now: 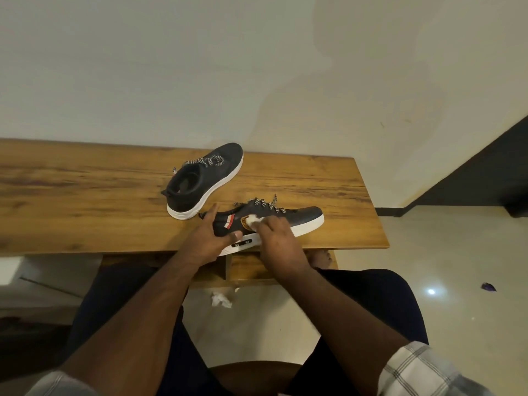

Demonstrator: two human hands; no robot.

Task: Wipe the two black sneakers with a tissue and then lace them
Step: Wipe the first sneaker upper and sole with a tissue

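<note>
1. i sit at a wooden table (85, 195) that stands against a pale wall, my knees in dark trousers just under its near edge.
2. the near sneaker (303, 220) lies at the near edge of the table, toe pointing right, its white sole turned toward me and its heel end reaching past the edge.
3. my left hand (210, 238) grips the heel end of that shoe: the thumb lies along the white sole and the fingers (210, 215) curl over the top of the heel.
4. my right hand (278, 238) holds a white tissue (254, 219) bunched under its curled fingers and presses it on the black side of the shoe, right beside the gold badge and the red and white stripe.
5. the shoe's black and white checked laces (264, 202) sit loose over its tongue, ends sticking up.
6. the far sneaker (204, 180) stands on its sole farther back and a little left, apart from the near one, heel toward me and toe pointing far right; its own checked laces lie in a loose bundle on top.
7. a crumpled tissue (220, 300) lies on the pale tiled floor between my knees.
8. a small purple scrap (488, 287) lies on the floor far to the right.
9. checked sleeve cuffs show at both lower corners.
</note>
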